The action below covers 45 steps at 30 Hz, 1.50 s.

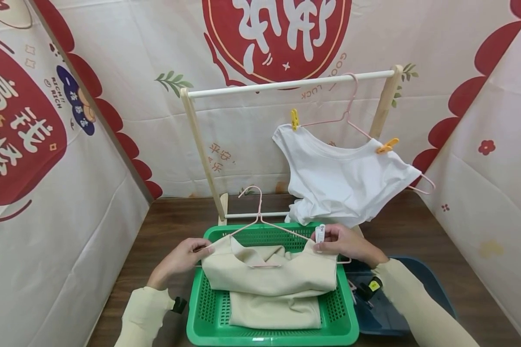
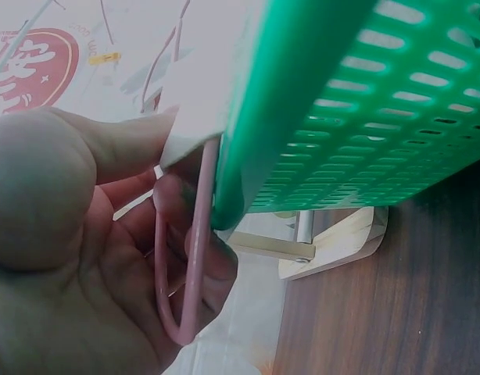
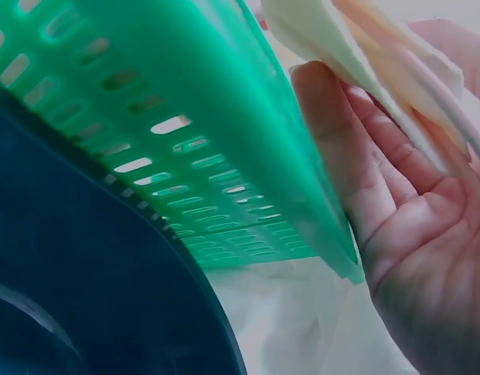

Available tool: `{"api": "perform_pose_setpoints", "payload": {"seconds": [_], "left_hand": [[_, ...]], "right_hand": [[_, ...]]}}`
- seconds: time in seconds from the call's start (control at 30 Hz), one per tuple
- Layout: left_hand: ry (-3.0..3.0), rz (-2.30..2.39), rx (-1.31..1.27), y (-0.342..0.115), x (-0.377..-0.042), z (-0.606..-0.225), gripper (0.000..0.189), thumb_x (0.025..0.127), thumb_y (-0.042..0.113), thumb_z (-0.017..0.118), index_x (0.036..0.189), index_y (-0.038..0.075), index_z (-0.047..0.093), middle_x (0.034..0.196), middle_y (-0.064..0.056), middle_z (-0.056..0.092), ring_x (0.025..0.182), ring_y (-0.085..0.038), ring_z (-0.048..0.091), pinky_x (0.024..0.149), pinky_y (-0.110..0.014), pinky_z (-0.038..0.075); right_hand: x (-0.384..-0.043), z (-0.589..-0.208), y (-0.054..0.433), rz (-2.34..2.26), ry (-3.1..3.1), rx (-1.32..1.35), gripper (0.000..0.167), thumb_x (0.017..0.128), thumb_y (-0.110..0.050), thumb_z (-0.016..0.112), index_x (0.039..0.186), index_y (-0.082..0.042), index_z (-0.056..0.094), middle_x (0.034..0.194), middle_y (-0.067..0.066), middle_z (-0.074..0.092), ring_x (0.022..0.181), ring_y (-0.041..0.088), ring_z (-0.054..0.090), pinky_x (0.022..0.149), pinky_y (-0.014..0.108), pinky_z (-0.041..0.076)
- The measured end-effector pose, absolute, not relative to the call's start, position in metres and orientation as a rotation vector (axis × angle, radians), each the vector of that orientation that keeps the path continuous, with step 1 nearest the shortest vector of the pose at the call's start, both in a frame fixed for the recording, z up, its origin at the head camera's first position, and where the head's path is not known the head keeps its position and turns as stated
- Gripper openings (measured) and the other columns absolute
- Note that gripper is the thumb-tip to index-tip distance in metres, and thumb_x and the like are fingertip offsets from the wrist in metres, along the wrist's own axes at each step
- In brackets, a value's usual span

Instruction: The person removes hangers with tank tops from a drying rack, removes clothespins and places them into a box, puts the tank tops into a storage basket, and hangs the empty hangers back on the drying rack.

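Observation:
A cream sleeveless top (image 1: 269,277) lies over a green basket (image 1: 273,340), with a pink hanger (image 1: 259,205) threaded through its shoulders and the hook standing up. My left hand (image 1: 182,260) pinches the shoulder at the left; in the left wrist view the hanger's looped end (image 2: 189,312) lies against my curled fingers. At the other shoulder, my right hand (image 1: 345,243) holds a white clothespin (image 1: 320,233) against the fabric and hanger. In the right wrist view the thumb presses the cream cloth (image 3: 342,47); the clothespin cannot be made out there.
Behind the basket stands a rack with a white rail (image 1: 260,87) and wooden posts. A white top (image 1: 338,178) hangs there on a pink hanger, with yellow clothespins (image 1: 294,119) at its shoulders. A dark blue tub (image 1: 430,289) holding small items sits at the right, under my forearm.

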State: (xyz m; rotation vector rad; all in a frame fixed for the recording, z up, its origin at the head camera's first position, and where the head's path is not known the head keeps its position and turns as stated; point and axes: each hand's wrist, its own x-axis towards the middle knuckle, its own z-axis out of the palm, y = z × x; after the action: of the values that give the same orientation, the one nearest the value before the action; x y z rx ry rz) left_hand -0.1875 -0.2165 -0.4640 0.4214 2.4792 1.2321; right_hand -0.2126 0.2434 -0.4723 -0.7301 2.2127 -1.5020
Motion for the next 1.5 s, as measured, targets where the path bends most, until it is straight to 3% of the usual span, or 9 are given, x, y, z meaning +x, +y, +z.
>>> {"api": "perform_pose_setpoints", "payload": {"seconds": [0.27, 0.57, 0.77, 1.0, 1.13, 1.33, 1.5], "left_hand": [[2.495, 1.226, 0.407, -0.217, -0.188, -0.465, 0.019, 0.100, 0.031, 0.060, 0.104, 0.014, 0.069, 0.088, -0.002, 0.064, 0.079, -0.019, 0.058, 0.070, -0.033, 0.050], [2.488, 1.240, 0.381, -0.217, -0.186, -0.465, 0.017, 0.100, 0.029, 0.060, 0.105, 0.016, 0.069, 0.089, -0.002, 0.064, 0.078, -0.019, 0.058, 0.069, -0.036, 0.051], [2.479, 1.262, 0.327, -0.214, -0.184, -0.464, 0.016, 0.099, 0.028, 0.061, 0.104, 0.015, 0.069, 0.090, -0.003, 0.064, 0.080, -0.021, 0.058, 0.071, -0.039, 0.051], [2.493, 1.253, 0.340, -0.215, -0.185, -0.465, 0.017, 0.100, 0.028, 0.060, 0.104, 0.014, 0.069, 0.090, -0.003, 0.064, 0.080, -0.020, 0.058, 0.071, -0.037, 0.051], [2.494, 1.257, 0.306, -0.214, -0.184, -0.466, 0.016, 0.099, 0.028, 0.061, 0.103, 0.015, 0.069, 0.090, -0.003, 0.064, 0.081, -0.020, 0.057, 0.072, -0.036, 0.050], [2.499, 1.247, 0.308, -0.214, -0.185, -0.466, 0.018, 0.100, 0.029, 0.060, 0.104, 0.014, 0.069, 0.090, -0.003, 0.064, 0.081, -0.020, 0.058, 0.071, -0.034, 0.050], [2.495, 1.245, 0.314, -0.214, -0.185, -0.465, 0.017, 0.099, 0.029, 0.061, 0.103, 0.015, 0.069, 0.089, -0.003, 0.064, 0.080, -0.020, 0.058, 0.071, -0.035, 0.049]], "right_hand": [[-0.213, -0.469, 0.244, -1.509, 2.232, -0.763, 0.021, 0.093, -0.012, 0.069, 0.109, 0.002, 0.067, 0.093, 0.008, 0.071, 0.080, 0.008, 0.066, 0.071, 0.025, 0.054], [-0.214, -0.460, 0.245, -1.464, 2.343, -0.780, 0.017, 0.094, -0.018, 0.069, 0.108, -0.009, 0.069, 0.099, 0.006, 0.070, 0.086, 0.011, 0.065, 0.075, 0.027, 0.054], [-0.212, -0.450, 0.245, -1.488, 2.349, -0.759, 0.026, 0.095, -0.018, 0.068, 0.113, 0.000, 0.068, 0.103, 0.010, 0.071, 0.085, 0.013, 0.067, 0.072, 0.031, 0.056], [-0.211, -0.449, 0.245, -1.433, 2.404, -0.746, 0.029, 0.094, -0.021, 0.069, 0.117, -0.004, 0.069, 0.106, 0.008, 0.073, 0.086, 0.011, 0.068, 0.073, 0.029, 0.056], [-0.208, -0.446, 0.245, -1.405, 2.428, -0.739, 0.034, 0.093, -0.023, 0.071, 0.120, -0.003, 0.069, 0.101, 0.005, 0.074, 0.075, 0.010, 0.066, 0.065, 0.030, 0.055], [-0.205, -0.443, 0.245, -1.369, 2.472, -0.718, 0.040, 0.092, -0.027, 0.072, 0.123, -0.003, 0.068, 0.082, 0.002, 0.074, 0.041, 0.010, 0.048, 0.041, 0.031, 0.045], [-0.205, -0.444, 0.245, -1.369, 2.475, -0.752, 0.037, 0.092, -0.024, 0.071, 0.123, -0.004, 0.069, 0.069, 0.005, 0.069, 0.036, 0.007, 0.043, 0.036, 0.030, 0.041]]}}
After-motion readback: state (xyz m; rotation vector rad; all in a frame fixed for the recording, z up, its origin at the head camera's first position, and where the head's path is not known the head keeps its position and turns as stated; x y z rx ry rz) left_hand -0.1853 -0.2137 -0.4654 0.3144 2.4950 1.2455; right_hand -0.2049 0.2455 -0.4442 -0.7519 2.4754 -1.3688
